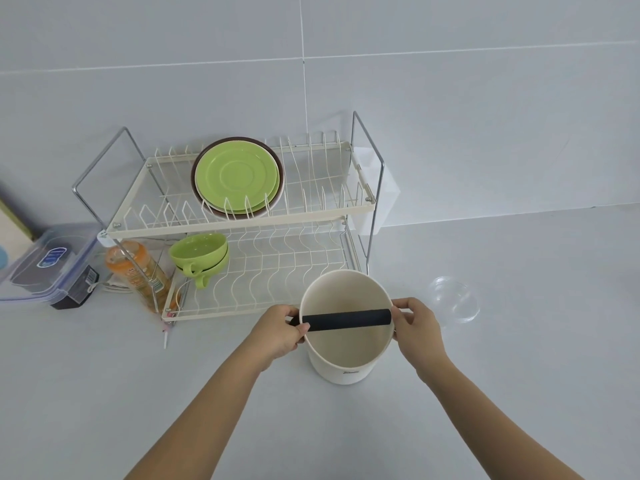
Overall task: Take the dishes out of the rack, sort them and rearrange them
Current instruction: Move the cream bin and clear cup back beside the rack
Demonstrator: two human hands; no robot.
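Head view: a cream two-tier dish rack (239, 230) stands at the far side of a pale grey counter (104, 393), against a tiled wall. On the upper tier, light green plates (237, 174) stand tilted in the slots at centre-left, in front of a dark brown plate (282, 169) of which only the rim shows; the exact number of green plates cannot be told. On the lower tier, far left, two green cups (199, 254) sit nested, handles pointing toward the near side. In front of the rack's near right corner, a cream cylindrical container (346, 341) stands upright on the counter, with a black bar (346, 319) spanning its open mouth. The left hand (278, 332) grips the left end of the bar, fingers curled over it and hiding that end. The right hand (417, 327) pinches the right end at the rim. A small mark on the container's near wall is too small to read. Right of the container, a clear glass bowl (453, 299) rests on the counter, faint against the surface. Left of the rack, an orange bottle (138, 271) stands partly behind the rack wires, beside a clear lidded box (48, 261) cut off by the left edge.
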